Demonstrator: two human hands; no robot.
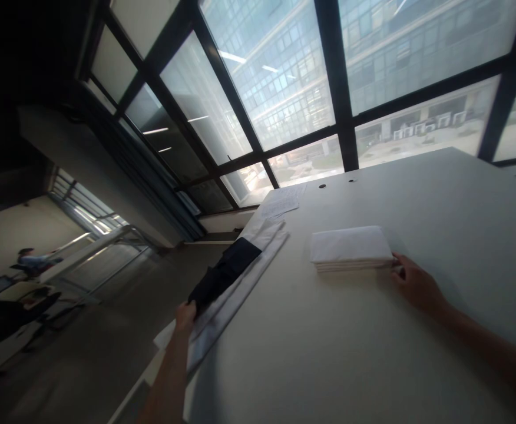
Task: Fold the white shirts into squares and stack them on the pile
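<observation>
My left hand (186, 315) is closed on the near end of a dark navy cloth (227, 268), perhaps a garment. That cloth lies bunched lengthwise over long white folded fabric (251, 268) along the table's left edge. To the right, a neat stack of folded white cloth (350, 244) rests flat on the white table (328, 335). My right hand (414, 282) pinches the right end of this stack, fingers curled at its edge. Part of the fingertips is hidden there.
Printed sheets of paper (280, 200) lie at the table's far left corner. Two small holes (322, 186) mark the tabletop near the windows (267, 70). A seated person (35, 259) is far off at left, near chairs and other desks (76, 253).
</observation>
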